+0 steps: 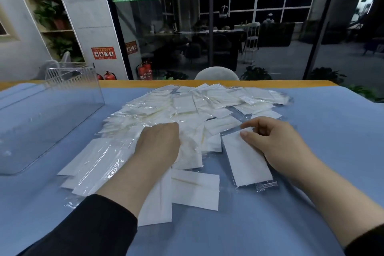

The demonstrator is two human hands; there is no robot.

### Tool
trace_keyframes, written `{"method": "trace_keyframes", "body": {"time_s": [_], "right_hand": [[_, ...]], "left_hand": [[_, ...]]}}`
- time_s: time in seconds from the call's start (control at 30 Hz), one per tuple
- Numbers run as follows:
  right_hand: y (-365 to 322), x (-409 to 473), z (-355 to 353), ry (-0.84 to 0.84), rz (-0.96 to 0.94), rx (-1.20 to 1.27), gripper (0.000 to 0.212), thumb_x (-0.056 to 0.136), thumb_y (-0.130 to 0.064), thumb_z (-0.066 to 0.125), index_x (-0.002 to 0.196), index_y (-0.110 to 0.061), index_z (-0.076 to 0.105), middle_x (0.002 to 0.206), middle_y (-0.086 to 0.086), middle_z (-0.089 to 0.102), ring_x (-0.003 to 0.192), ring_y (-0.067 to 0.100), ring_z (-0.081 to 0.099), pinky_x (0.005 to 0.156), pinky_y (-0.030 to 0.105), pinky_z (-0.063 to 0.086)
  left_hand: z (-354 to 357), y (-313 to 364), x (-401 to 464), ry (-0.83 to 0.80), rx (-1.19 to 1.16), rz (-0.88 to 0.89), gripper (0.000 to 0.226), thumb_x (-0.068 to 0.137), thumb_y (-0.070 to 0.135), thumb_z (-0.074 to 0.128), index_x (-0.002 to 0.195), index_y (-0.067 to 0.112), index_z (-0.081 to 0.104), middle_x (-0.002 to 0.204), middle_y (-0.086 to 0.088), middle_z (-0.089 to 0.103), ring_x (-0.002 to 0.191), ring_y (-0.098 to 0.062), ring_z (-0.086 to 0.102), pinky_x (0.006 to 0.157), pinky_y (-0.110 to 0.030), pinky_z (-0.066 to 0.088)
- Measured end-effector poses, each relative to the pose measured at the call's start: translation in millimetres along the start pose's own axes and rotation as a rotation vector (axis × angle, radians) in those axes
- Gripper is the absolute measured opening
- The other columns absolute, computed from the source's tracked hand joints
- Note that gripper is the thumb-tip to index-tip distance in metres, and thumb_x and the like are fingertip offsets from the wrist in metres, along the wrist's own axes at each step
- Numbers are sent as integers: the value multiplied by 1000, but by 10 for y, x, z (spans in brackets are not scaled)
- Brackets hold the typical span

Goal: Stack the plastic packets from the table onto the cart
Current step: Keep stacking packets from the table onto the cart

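Several white plastic packets [187, 108] lie in a loose heap across the middle of the blue table [332, 131]. My left hand [160, 143] rests knuckles-up on the near part of the heap, fingers curled down into the packets; whether it grips any is hidden. My right hand [270, 139] pinches the far end of one long white packet [245, 162], thumb and forefinger closed on its clear edge. A clear plastic bin [41, 122], which may be the cart, stands at the left, apart from both hands.
A grey chair back [216, 74] stands past the table's far wooden edge [270, 83]. Dark glass walls rise behind it. Red fire extinguishers [144, 69] and a shelf with plants [52, 16] are at the back left.
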State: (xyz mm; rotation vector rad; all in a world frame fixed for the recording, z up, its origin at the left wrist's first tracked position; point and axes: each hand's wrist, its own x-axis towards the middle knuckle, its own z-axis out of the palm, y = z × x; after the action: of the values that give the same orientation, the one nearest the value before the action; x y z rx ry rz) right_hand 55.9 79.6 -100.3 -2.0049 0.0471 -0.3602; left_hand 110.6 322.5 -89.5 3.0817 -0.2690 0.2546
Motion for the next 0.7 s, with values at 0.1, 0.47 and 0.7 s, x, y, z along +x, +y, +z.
{"method": "trace_keyframes", "body": {"time_s": [0.1, 0.47, 0.7], "right_hand": [[-15, -6, 14, -1, -6, 44, 2, 91, -30, 73, 93, -30, 74, 67, -6, 47, 56, 10, 41, 54, 26, 35], [-282, -95, 55, -41, -30, 617, 20, 85, -34, 66, 95, -18, 72, 105, 2, 74, 96, 15, 67, 97, 42, 52], [-329, -136, 254, 100, -56, 344, 14, 96, -27, 65, 84, -20, 66, 71, 1, 52, 59, 14, 41, 54, 26, 35]], "left_hand": [[78, -55, 65, 118, -76, 9, 20, 87, 0, 47, 80, 19, 47, 82, 2, 54, 90, -32, 57, 68, -34, 31], [-287, 386, -205, 46, -1718, -46, 10, 98, 17, 66, 106, 19, 71, 106, -3, 78, 105, -24, 73, 95, -47, 56], [-93, 627, -288, -60, -1573, 20, 26, 98, 52, 58, 108, 29, 67, 102, 13, 76, 100, -10, 71, 85, -26, 54]]}}
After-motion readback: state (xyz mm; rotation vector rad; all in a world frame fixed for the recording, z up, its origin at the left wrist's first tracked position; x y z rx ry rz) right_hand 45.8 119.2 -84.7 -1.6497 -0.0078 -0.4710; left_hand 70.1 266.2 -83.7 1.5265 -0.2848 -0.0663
